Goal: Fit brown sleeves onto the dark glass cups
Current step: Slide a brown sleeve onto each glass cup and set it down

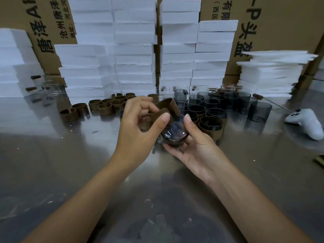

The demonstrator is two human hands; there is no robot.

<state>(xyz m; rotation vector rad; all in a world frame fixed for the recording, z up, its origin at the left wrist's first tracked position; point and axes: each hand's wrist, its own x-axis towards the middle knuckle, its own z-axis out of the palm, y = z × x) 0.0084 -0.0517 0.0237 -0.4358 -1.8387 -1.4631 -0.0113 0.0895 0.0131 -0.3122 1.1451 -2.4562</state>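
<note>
around: foam blocks stacked behind; loose sleeves and dark cups crowd the tabletop just beyond the hands; white controller far right | grip: left hand pinches a brown sleeve; right hand grip curled round a dark glass cup | cup: held above mid-tabletop, tilted, one round end toward the camera, axis running away; sleeve at its far end

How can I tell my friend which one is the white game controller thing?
Look at the shiny metal table, then along its right side, past the crowd of dark glass cups. The white controller lies there by itself. It is the only white, curvy thing; its neighbours are round and dark.
</note>
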